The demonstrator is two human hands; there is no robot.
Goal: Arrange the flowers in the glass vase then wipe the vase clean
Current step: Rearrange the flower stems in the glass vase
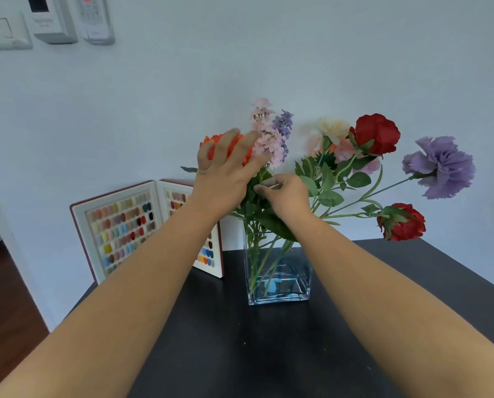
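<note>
Now left hand (pixel 222 170) spread on orange flower (pixel 217 140); right hand (pixel 286 193) pinches stem (pixel 268 185)

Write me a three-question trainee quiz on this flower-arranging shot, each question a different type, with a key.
1. True or false: the glass vase lies on its side on the dark table.
2. What does the left hand touch? A) the orange flower B) the purple carnation C) the colour sample book
3. Fill in: the right hand pinches among the green ______ just above the vase.

Key: 1 false, it stands upright; 2 A; 3 stems.
</note>
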